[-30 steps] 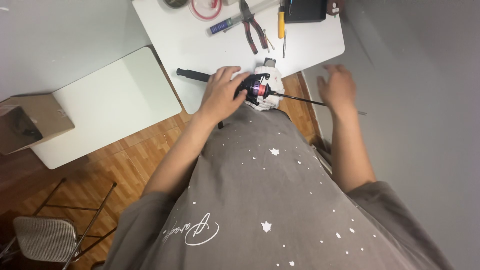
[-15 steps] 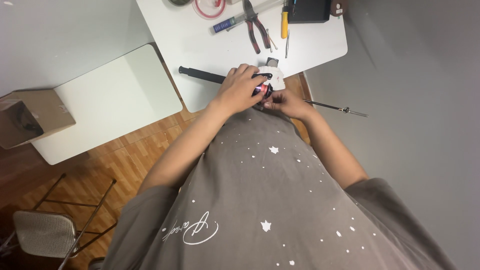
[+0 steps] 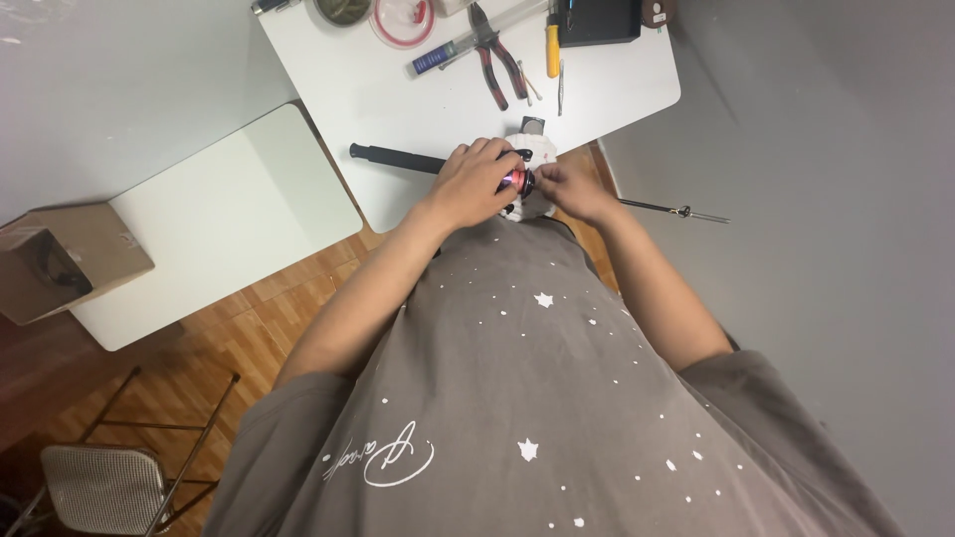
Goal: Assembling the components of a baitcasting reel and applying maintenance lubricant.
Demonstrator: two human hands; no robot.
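A thin fishing rod lies across the near edge of the white table. Its black handle points left and its slim shaft sticks out right, past the table's edge. A small reel with red parts sits on the rod over a white cloth. My left hand is wrapped over the reel and rod from the left. My right hand meets it from the right, fingertips pinching the reel's side. Most of the reel is hidden by the fingers.
Farther back on the table lie red-handled pliers, a yellow-handled tool, a blue-tipped tube, a black box and a red-rimmed round lid. A lower white table, a cardboard box and a folding chair stand at the left.
My right hand has come in from the right, where it was open beside the rod shaft, and now closes on the reel. My left hand has stayed on the reel.
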